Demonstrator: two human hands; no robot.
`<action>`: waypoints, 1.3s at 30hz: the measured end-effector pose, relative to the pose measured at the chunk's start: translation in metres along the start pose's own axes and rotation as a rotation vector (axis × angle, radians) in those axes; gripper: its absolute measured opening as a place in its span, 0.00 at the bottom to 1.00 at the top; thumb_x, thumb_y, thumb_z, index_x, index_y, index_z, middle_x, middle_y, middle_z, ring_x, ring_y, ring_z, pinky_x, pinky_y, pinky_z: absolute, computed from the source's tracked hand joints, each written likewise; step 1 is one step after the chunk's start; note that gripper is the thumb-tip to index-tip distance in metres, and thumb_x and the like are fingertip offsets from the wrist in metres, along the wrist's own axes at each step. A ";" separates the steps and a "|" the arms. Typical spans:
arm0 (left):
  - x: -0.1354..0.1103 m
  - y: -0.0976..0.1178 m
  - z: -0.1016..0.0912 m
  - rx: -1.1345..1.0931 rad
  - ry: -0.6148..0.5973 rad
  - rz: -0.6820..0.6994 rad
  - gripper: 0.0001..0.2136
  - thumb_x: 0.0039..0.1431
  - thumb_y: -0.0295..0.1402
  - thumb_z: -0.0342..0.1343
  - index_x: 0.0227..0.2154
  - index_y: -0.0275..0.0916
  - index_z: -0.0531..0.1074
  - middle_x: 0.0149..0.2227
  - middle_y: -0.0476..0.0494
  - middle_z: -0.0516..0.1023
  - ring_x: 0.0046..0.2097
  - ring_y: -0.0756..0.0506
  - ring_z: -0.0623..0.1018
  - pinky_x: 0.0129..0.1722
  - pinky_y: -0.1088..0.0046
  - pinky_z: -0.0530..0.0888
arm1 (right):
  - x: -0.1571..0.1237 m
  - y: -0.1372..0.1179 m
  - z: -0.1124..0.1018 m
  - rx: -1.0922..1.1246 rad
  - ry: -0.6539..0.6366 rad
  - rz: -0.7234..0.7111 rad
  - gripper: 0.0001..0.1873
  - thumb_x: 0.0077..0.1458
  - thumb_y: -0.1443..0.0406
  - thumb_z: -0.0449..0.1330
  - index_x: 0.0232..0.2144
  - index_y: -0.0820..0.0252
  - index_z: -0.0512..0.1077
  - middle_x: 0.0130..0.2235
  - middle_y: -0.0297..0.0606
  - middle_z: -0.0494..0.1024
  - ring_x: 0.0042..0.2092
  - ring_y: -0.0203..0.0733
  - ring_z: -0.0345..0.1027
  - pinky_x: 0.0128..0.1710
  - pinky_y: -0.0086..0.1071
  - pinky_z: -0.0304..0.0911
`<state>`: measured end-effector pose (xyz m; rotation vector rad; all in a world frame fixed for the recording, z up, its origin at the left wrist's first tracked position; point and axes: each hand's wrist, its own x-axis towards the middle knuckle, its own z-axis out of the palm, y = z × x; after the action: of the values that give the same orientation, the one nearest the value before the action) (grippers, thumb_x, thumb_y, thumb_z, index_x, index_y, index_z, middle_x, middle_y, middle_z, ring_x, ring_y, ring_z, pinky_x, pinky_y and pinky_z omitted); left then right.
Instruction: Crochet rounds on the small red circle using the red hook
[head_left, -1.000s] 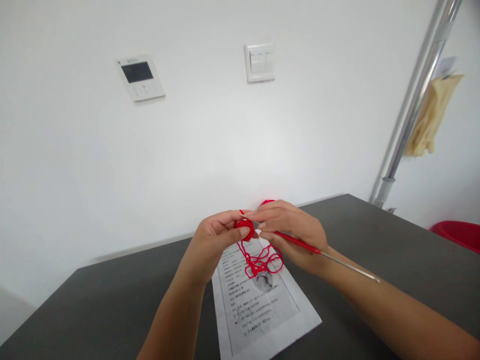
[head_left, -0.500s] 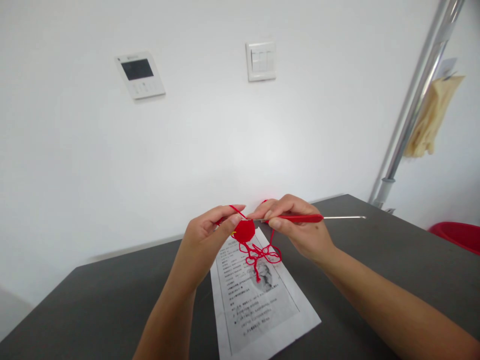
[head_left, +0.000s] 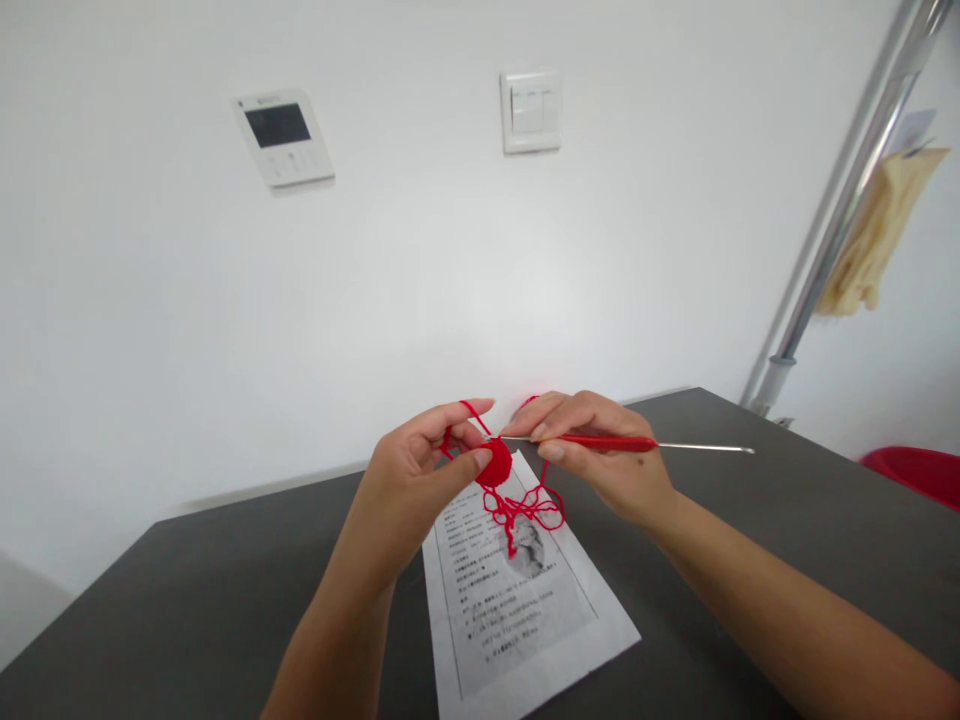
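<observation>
Pinched between the thumb and fingers of my left hand (head_left: 427, 465) is a small round piece of red crochet (head_left: 496, 464). A strand of red yarn (head_left: 475, 413) runs over that hand's raised index finger. My right hand (head_left: 600, 445) grips the red handle of a crochet hook (head_left: 611, 442). The hook's thin metal tip reaches left to the top edge of the crochet piece; its other metal end sticks out to the right. Loose loops of red yarn (head_left: 536, 508) lie below, over the printed sheet. Exactly how the tip sits in the stitches is too small to tell.
A printed paper sheet (head_left: 532, 625) lies on the dark grey table (head_left: 225, 590), which stands against a white wall. At right are a metal pole (head_left: 847, 200), hanging cream gloves (head_left: 874, 235) and a red rounded object (head_left: 911, 472).
My left index finger has lifted and the yarn over it slants more steeply. The crochet piece has turned in my left fingers, and the hook has tilted slightly and shifted right.
</observation>
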<state>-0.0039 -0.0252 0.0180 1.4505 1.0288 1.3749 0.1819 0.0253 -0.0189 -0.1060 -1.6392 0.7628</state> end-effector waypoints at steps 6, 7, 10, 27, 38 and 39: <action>-0.003 0.001 0.000 0.077 0.007 0.018 0.14 0.49 0.28 0.66 0.41 0.40 0.81 0.26 0.53 0.77 0.30 0.50 0.77 0.36 0.73 0.74 | 0.000 0.000 -0.007 0.064 -0.056 0.046 0.04 0.57 0.62 0.68 0.33 0.56 0.77 0.38 0.38 0.85 0.41 0.40 0.80 0.39 0.35 0.76; -0.003 0.000 0.000 0.089 0.006 0.021 0.14 0.49 0.28 0.66 0.42 0.40 0.81 0.26 0.53 0.77 0.30 0.50 0.77 0.36 0.73 0.74 | 0.000 0.000 -0.009 0.088 -0.081 0.054 0.04 0.58 0.63 0.67 0.33 0.56 0.77 0.39 0.38 0.85 0.41 0.40 0.80 0.39 0.35 0.76; -0.003 0.000 -0.001 0.118 0.005 0.028 0.14 0.49 0.29 0.66 0.41 0.40 0.81 0.26 0.52 0.77 0.30 0.49 0.76 0.35 0.72 0.73 | 0.002 -0.001 -0.014 0.121 -0.159 0.071 0.01 0.59 0.65 0.66 0.35 0.56 0.77 0.41 0.38 0.85 0.43 0.40 0.80 0.40 0.35 0.76; -0.005 -0.001 0.005 0.346 0.068 0.074 0.14 0.52 0.30 0.61 0.43 0.41 0.79 0.29 0.52 0.77 0.35 0.48 0.77 0.39 0.70 0.73 | 0.003 -0.013 -0.023 -0.178 -0.331 0.022 0.02 0.62 0.68 0.61 0.35 0.59 0.73 0.42 0.44 0.83 0.43 0.40 0.79 0.42 0.35 0.75; -0.010 -0.002 0.011 0.673 0.154 0.379 0.12 0.57 0.26 0.57 0.43 0.38 0.77 0.30 0.51 0.76 0.34 0.49 0.76 0.40 0.70 0.73 | 0.003 -0.020 -0.014 -0.503 -0.374 -0.249 0.05 0.65 0.71 0.55 0.36 0.58 0.69 0.40 0.41 0.82 0.43 0.38 0.77 0.41 0.31 0.73; -0.011 -0.002 0.012 0.710 0.167 0.417 0.12 0.57 0.25 0.56 0.44 0.37 0.77 0.30 0.51 0.76 0.33 0.49 0.76 0.39 0.71 0.73 | 0.002 -0.020 -0.013 -0.514 -0.364 -0.285 0.05 0.65 0.71 0.54 0.37 0.58 0.68 0.40 0.41 0.81 0.43 0.39 0.77 0.42 0.31 0.73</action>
<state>0.0074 -0.0353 0.0126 2.1910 1.4762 1.5117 0.1997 0.0160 -0.0062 -0.0986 -2.1146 0.1323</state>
